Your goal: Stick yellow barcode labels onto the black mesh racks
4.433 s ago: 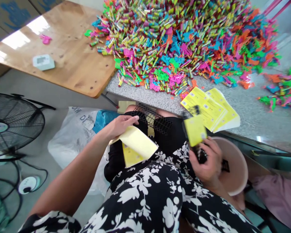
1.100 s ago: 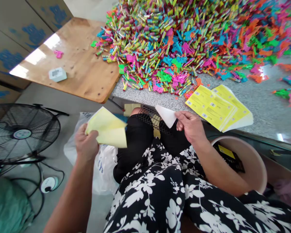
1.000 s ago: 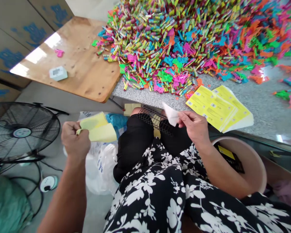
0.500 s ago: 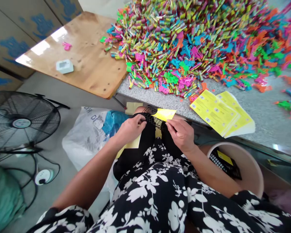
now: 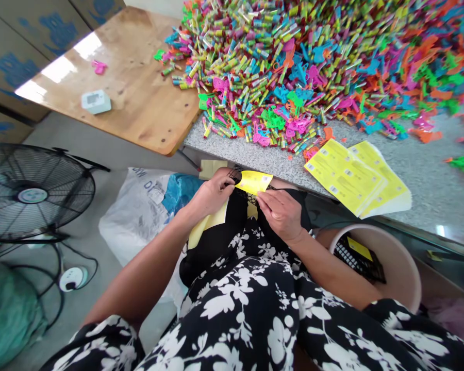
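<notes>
A small yellow label (image 5: 256, 182) is stretched between my two hands above my lap, over a black mesh piece (image 5: 235, 172) that is mostly hidden. My right hand (image 5: 281, 212) pinches the label's lower right edge between thumb and fingertips. At its left edge, the closed fingertips of my left hand (image 5: 215, 195) meet the label. A pale yellow paper sheet (image 5: 216, 215) lies on my left thigh under the left wrist. On the grey speckled table (image 5: 235, 149), yellow label sheets (image 5: 344, 175) lie in a loose stack to the right.
Small colourful plastic toys and tubes form a big heap (image 5: 255, 67) on the table. A wooden table (image 5: 139, 103) with a white device (image 5: 96, 102) adjoins it. Left are a black fan (image 5: 33, 195) and a white plastic sack (image 5: 131, 221); right, a bin (image 5: 404, 268) holds a black basket (image 5: 359, 257).
The label in my right hand has moved left and slightly down. My left fingertips have come up to its left edge, where a gap was before. The camera view has shifted slightly.
</notes>
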Tool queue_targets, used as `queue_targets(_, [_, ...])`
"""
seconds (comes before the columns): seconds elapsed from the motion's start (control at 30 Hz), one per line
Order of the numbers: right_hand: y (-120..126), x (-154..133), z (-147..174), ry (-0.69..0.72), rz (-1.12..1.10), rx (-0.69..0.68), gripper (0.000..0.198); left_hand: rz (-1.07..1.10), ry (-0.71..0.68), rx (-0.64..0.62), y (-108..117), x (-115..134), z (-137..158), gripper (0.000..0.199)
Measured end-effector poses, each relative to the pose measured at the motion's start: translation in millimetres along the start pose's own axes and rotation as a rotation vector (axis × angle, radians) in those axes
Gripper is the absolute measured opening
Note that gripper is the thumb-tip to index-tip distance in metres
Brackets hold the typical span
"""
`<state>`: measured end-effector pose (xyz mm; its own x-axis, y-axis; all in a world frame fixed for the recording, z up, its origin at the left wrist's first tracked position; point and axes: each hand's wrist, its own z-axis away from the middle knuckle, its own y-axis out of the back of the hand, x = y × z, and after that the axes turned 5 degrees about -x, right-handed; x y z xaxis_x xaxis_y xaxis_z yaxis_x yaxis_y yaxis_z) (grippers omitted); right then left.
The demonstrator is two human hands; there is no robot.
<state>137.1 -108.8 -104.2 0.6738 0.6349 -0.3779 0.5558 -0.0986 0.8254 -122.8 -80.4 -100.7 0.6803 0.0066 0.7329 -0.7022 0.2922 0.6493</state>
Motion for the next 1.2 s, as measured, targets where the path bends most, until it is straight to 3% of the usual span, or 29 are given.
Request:
queue_targets(0.4, [-0.2,-1.8,5.6,-0.030,0.008,-0.121,0.026,0.057,0.090,0.005,-6.0,4.7,-3.3,0.022])
queue_targets(0.63, [-1.1,-2.4,7.3,-0.007,0.045,-0.132,0.024,-0.049,0.161,0.009,-4.2,9.7,-3.9,0.020])
queue_targets(1.2, [15.4,-22.8,7.0,-0.149,0.226,-0.390,0.029,-0.191,0.220,-0.013,-1.0,20.7,-7.0,0.016])
